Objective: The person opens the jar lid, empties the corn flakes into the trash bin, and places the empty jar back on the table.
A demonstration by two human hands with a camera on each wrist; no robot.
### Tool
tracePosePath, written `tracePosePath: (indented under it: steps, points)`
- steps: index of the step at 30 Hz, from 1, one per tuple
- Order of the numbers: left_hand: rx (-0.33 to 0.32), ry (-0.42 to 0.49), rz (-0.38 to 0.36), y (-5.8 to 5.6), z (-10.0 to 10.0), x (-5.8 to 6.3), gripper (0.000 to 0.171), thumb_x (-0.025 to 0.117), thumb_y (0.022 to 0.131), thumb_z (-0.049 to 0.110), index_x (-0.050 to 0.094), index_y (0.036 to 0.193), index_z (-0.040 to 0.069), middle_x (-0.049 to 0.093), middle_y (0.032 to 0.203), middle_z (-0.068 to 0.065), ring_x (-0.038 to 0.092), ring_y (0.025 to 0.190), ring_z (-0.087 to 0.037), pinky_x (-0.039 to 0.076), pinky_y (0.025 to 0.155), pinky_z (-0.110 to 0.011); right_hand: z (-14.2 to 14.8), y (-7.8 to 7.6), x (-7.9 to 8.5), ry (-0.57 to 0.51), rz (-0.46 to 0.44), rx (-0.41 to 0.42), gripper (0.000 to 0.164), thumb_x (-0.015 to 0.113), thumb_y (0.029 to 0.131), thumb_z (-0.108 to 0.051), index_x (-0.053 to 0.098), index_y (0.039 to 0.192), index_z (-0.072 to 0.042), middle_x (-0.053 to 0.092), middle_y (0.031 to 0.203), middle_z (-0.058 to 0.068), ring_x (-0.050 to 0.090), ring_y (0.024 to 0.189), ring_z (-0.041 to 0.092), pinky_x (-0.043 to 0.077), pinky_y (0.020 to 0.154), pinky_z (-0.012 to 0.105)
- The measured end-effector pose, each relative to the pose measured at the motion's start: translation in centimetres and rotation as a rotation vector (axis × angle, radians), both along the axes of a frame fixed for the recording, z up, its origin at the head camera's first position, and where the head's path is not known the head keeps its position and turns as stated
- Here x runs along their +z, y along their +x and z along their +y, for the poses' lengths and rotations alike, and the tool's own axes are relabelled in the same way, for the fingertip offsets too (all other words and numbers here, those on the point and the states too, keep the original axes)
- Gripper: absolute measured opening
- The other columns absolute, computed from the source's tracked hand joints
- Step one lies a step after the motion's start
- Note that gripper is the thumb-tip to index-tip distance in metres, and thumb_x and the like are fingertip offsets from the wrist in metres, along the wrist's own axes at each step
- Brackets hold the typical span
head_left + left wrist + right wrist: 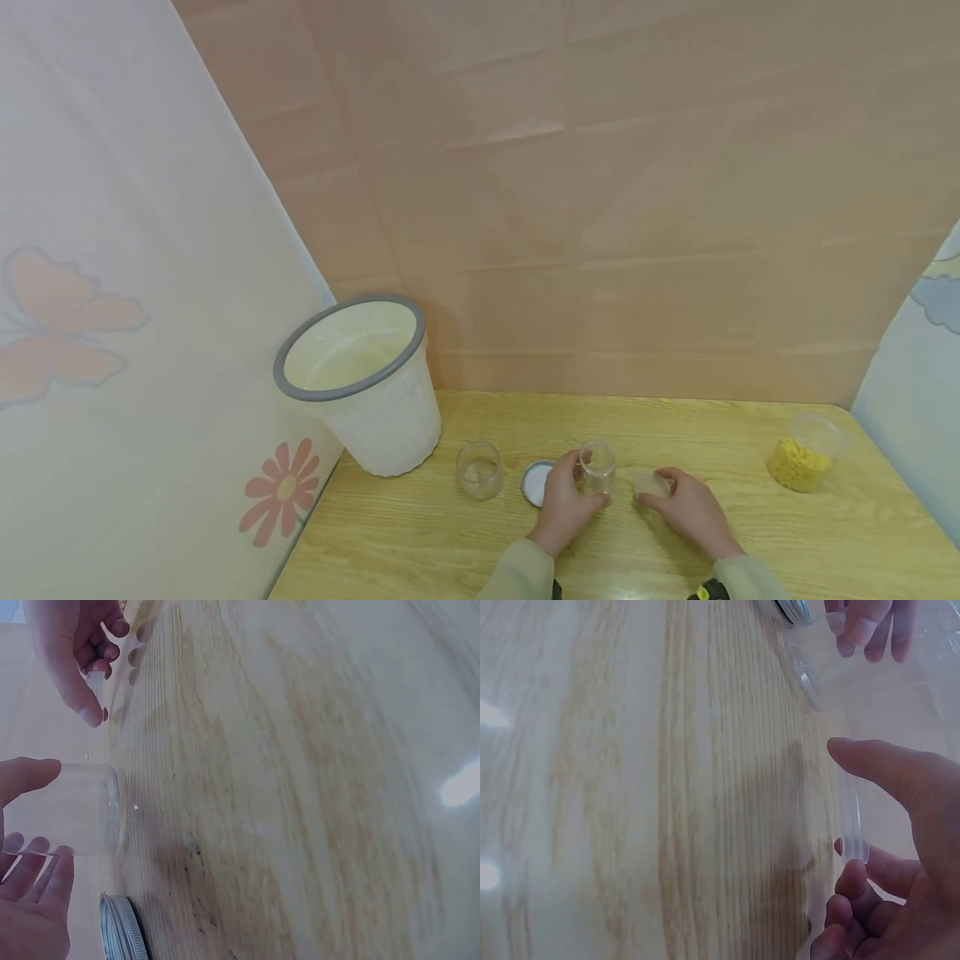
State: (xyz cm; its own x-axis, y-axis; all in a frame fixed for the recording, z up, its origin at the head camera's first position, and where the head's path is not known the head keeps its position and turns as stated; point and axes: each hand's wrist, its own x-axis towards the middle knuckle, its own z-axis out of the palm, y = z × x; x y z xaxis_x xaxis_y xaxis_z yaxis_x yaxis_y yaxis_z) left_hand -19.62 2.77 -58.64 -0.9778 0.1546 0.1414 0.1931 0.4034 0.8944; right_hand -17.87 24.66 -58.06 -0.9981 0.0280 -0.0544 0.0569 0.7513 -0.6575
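In the head view my left hand (564, 505) grips a clear jar (597, 477) that stands upright with its mouth uncovered. Thumb and fingers lie on opposite sides of the jar's wall, as the left wrist view also shows. To the right, my right hand (692, 510) holds a clear plastic lid (649, 484) by its edge, low over the table. The right wrist view shows this lid (853, 817) between thumb and fingers, on edge to the camera. A round lid with a silver ridged rim (121, 928) lies on the table just left of the left hand.
A second clear jar (480, 477) stands left of the silver-rimmed lid. The large white bucket (393, 429) with a grey rim is at the back left. At the far right, a clear container (819, 433) holds yellow pieces. Hanging cloth (600, 250) borders the wooden table (420, 542).
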Motion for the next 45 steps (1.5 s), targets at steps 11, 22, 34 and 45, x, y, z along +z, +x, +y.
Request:
tracePosePath:
  steps: [11,22,34,45]
  points:
    - [0.012,-0.063,-0.002,-0.43,0.15,-0.34,0.062,0.093,0.071,0.006,0.065,0.125,0.014,0.063,0.117,0.01,0.06,0.104,-0.01,0.052,0.089,-0.027,0.3,-0.5,-0.35,-0.006,-0.031,-0.01,0.078,0.083,0.081,-0.047,0.058,0.125,0.012,0.068,0.107,0.029,0.066,0.091,0.037,0.053,0.073,0.052]
    - [0.02,-0.108,-0.001,-0.67,0.26,-0.23,0.058,0.093,0.071,0.008,0.066,0.122,0.015,0.062,0.11,0.013,0.059,0.102,-0.008,0.052,0.088,-0.027,0.58,-0.76,-0.1,-0.005,-0.044,0.011,0.074,0.087,0.077,-0.037,0.057,0.126,0.01,0.067,0.091,0.011,0.062,0.078,0.024,0.049,0.064,0.041]
    - [0.019,-0.16,0.033,-0.63,0.53,-0.33,0.057,0.093,0.07,0.008,0.067,0.12,0.012,0.063,0.105,0.01,0.06,0.098,-0.01,0.053,0.084,-0.027,0.54,-0.65,0.28,-0.045,-0.066,0.012,0.075,0.088,0.076,-0.031,0.053,0.128,0.011,0.064,0.089,0.01,0.058,0.075,0.023,0.047,0.062,0.038]
    - [0.0,-0.137,-0.057,-0.16,0.46,-0.39,0.077,0.098,0.066,0.018,0.059,0.132,0.012,0.059,0.119,0.011,0.058,0.11,-0.011,0.051,0.094,-0.032,0.85,-0.41,-0.07,-0.049,-0.076,0.013,0.094,0.087,0.077,-0.046,0.045,0.133,0.016,0.063,0.094,0.014,0.061,0.081,0.027,0.052,0.071,0.047]
